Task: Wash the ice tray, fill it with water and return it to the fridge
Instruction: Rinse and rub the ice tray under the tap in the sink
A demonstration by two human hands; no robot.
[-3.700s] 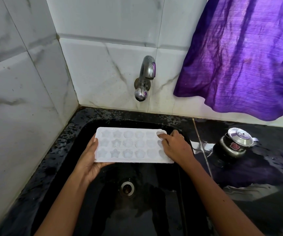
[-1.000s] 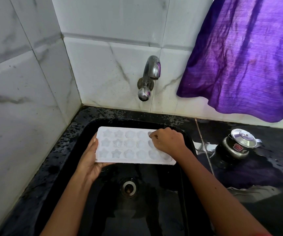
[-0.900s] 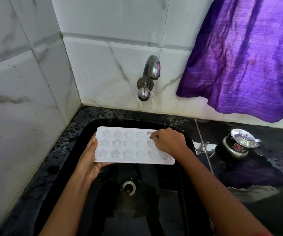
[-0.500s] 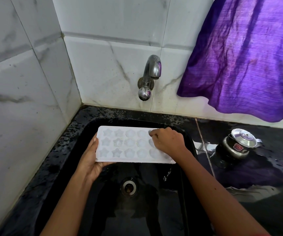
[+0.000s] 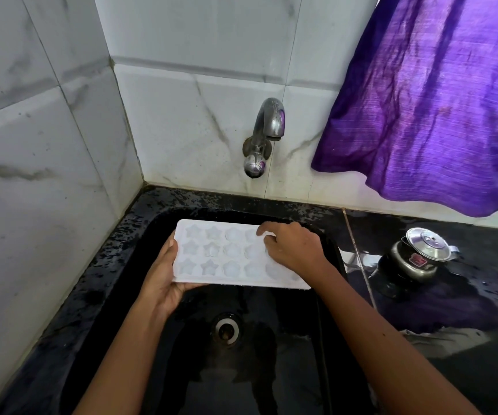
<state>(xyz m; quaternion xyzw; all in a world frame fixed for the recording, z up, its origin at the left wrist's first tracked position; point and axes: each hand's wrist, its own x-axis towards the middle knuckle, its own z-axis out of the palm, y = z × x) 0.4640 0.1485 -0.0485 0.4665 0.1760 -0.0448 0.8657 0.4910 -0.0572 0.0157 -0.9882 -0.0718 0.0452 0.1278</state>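
Observation:
A white ice tray [image 5: 221, 256] with star and round moulds is held flat over the black sink [image 5: 140, 244], below the wall tap [image 5: 264, 136]. My left hand [image 5: 164, 275] grips the tray's left end from beneath, thumb on its rim. My right hand [image 5: 292, 248] lies on top of the tray's right part, fingers curled with the tips pressing into the moulds near the far edge; it covers the right-hand moulds. No water runs from the tap.
The sink drain [image 5: 226, 330] lies under the tray. A small steel pot with a lid [image 5: 418, 257] stands on the wet black counter [image 5: 466, 339] to the right. A purple cloth [image 5: 439, 100] hangs over the wall at upper right. Tiled walls close the left and back.
My right hand has slid from the tray's right end leftward over the moulds, its fingers rubbing along the far row. The left hand and tray have stayed almost still.

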